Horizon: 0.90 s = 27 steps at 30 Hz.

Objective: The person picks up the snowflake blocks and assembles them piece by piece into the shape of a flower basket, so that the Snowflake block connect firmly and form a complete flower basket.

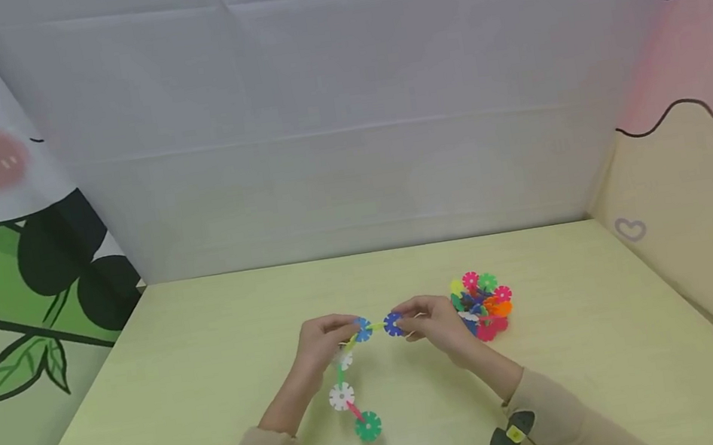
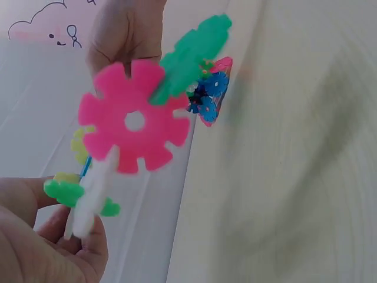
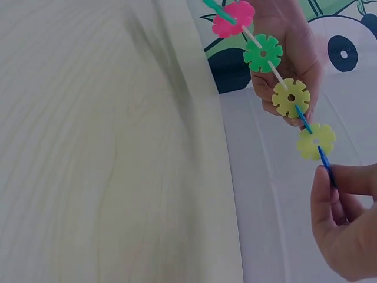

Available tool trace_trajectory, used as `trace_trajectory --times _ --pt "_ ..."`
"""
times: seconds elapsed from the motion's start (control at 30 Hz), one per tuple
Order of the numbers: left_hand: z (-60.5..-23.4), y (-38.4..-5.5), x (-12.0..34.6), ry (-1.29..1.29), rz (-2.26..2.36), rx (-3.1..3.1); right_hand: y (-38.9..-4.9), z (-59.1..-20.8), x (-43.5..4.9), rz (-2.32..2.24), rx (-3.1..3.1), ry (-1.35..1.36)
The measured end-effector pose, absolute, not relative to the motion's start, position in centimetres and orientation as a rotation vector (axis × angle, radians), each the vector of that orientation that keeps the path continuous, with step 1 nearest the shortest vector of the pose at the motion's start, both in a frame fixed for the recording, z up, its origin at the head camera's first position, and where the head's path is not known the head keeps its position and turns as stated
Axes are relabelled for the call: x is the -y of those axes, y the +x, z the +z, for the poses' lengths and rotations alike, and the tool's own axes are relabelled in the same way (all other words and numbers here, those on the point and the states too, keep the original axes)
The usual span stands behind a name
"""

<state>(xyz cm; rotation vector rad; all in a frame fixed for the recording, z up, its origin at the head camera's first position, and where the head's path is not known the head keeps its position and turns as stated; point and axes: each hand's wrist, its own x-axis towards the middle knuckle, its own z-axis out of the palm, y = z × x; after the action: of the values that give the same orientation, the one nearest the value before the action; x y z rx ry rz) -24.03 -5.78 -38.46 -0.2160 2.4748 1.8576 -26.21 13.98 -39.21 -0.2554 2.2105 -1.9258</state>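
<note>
A chain of slotted plastic snowflake discs, joined edge to edge, hangs between my hands above the table. My left hand (image 1: pixel 323 339) pinches the chain by the light blue disc (image 1: pixel 363 329). From there the chain droops past white discs to a green disc (image 1: pixel 368 426) at its low end; a pink disc (image 2: pixel 135 121) faces the left wrist camera. My right hand (image 1: pixel 435 322) holds the dark blue disc (image 1: pixel 394 324) between thumb and fingers. A yellow disc (image 3: pixel 316 141) links the light blue and dark blue discs.
On the pale wooden table (image 1: pixel 226 362), a heap of loose snowflake discs (image 1: pixel 483 307) in mixed colours lies just beyond the right hand. A white wall (image 1: pixel 350 178) stands at the table's back, with cartoon-printed panels along both sides.
</note>
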Motion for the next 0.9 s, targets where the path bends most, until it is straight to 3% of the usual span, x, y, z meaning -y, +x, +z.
trace_trajectory --times 0.6,0.9 --pt "-37.9 -23.6 5.0 -0.087 1.866 -2.657 -25.6 -38.7 -13.4 -1.909 -2.314 -0.215" --pt "-38.0 -24.5 6.6 -0.016 1.856 -2.570 -27.0 -38.0 -14.2 -2.064 -2.178 -0.159"
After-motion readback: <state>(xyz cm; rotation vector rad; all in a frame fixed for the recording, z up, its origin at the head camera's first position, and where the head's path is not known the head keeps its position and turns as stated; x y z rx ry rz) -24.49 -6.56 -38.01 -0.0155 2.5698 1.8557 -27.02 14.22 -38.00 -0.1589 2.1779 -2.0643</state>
